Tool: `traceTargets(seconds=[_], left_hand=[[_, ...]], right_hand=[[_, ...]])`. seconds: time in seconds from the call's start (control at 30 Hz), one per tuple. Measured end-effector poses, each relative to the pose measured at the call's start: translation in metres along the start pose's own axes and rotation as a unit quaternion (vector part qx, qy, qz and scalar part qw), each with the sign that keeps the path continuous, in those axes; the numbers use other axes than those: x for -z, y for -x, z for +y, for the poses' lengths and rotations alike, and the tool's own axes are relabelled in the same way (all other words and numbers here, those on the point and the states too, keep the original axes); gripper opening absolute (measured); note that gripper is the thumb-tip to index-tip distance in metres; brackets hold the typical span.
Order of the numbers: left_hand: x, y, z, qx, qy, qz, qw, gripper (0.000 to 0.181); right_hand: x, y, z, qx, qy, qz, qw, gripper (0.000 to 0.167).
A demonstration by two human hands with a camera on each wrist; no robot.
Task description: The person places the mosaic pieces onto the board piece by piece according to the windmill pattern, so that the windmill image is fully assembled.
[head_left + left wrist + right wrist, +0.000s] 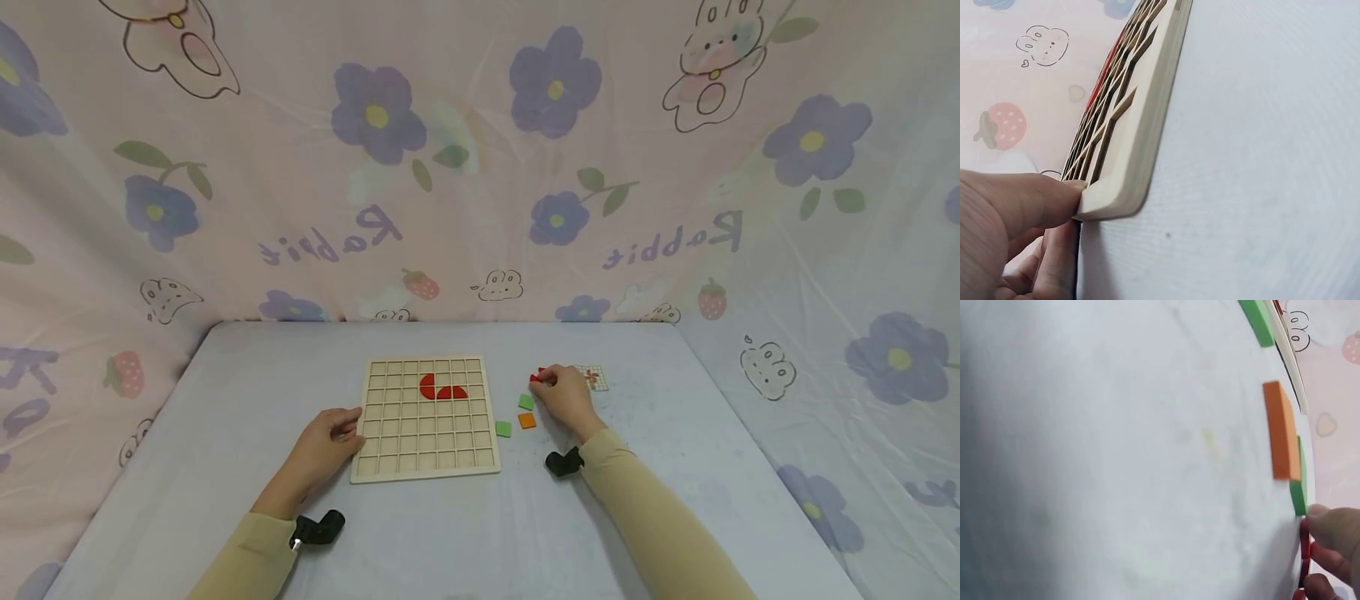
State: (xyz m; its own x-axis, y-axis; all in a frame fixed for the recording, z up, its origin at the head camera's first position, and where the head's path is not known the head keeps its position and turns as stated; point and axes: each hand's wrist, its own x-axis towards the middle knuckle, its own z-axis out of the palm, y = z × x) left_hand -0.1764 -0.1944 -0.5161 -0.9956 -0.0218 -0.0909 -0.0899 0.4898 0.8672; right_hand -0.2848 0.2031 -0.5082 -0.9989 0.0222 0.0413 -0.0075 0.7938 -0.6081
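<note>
My left hand [327,450] grips the left edge of a pale wooden grid board [397,459]. In the left wrist view its thumb [1041,197] lies at the board's rim [1129,181]. Red curved-edge pieces [452,392] sit in cells near the board's upper middle. To the right of the board, my right hand [567,400] pinches a small red piece [534,378] at the table. More red [1304,572] shows by its fingertips in the right wrist view; the fingers partly hide these pieces.
Between board and right hand lie an orange square tile [527,421] and two green tiles, one green tile [503,429] close to the board's right edge. A small gridded pattern card [595,377] lies behind the right hand. Printed cloth [480,167] hangs behind the white table [450,542].
</note>
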Motion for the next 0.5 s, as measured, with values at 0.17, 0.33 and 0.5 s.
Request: traceTargets(seconds=[0.17,0.33,0.5], left_hand=[[0.0008,0.0004,0.0009,-0.001,0.002,0.001,1.0000,0.051],[0.0006,0.0000,0.0007,0.000,0.001,0.000,1.0000,0.051],[0.0004,0.0002,0.0006,0.003,0.000,0.000,1.0000,0.051]], right_hand=[[-0.0039,-0.0009,-0.0021,0.007,0.014,0.002,0.9999,0.026],[-0.0048,-0.0008,-0.0031,0.004,0.020,0.002,0.9998,0.028],[-0.0042,0.0004,-0.0041,0.000,0.019,0.001,0.9998,0.030]])
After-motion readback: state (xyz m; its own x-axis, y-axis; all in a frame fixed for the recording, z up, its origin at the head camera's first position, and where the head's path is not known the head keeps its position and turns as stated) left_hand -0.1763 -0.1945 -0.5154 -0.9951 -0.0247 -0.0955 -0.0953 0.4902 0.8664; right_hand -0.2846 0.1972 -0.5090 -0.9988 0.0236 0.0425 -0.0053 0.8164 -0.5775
